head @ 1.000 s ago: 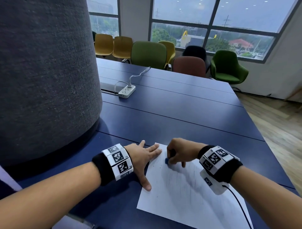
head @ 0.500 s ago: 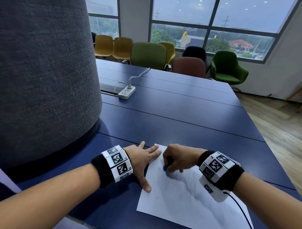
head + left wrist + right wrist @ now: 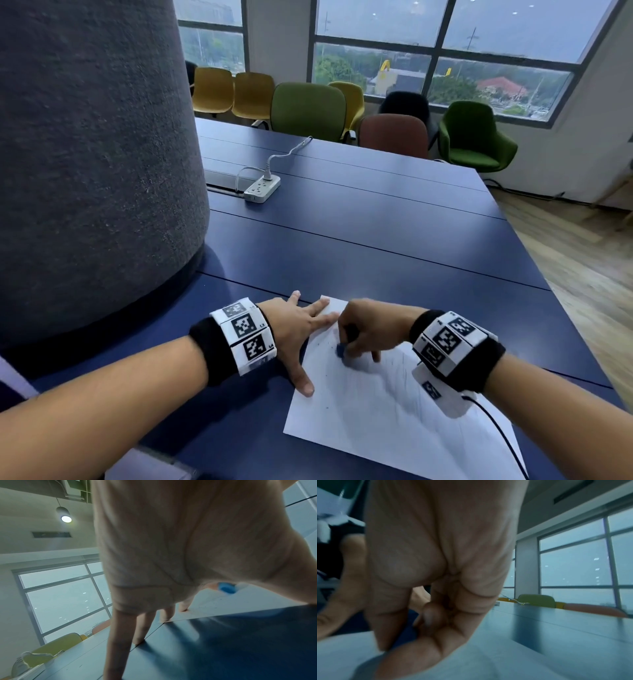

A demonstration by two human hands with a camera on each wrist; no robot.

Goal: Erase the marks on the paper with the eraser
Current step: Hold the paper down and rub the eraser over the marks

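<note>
A white sheet of paper (image 3: pixel 383 421) with faint pencil streaks lies on the dark blue table (image 3: pixel 359 240). My right hand (image 3: pixel 366 330) pinches a small blue eraser (image 3: pixel 340 350) and presses it onto the sheet's upper left part. The eraser (image 3: pixel 227 587) also shows blue in the left wrist view, on the paper (image 3: pixel 223 604). My left hand (image 3: pixel 294 329) lies flat with spread fingers, its fingertips and thumb on the paper's left edge. In the right wrist view my right hand (image 3: pixel 426 615) is curled over the paper (image 3: pixel 488 666); the eraser is hidden there.
A big grey felt-covered column (image 3: pixel 92 154) stands on the table close to my left arm. A white power strip (image 3: pixel 262 188) with its cable lies farther back. Coloured chairs (image 3: pixel 308 106) line the far side under the windows. The table edge and wooden floor (image 3: pixel 582 260) are to the right.
My right hand has slid the eraser a little toward me and back along the upper left of the sheet. The left hand has stayed pressed on the paper's edge.
</note>
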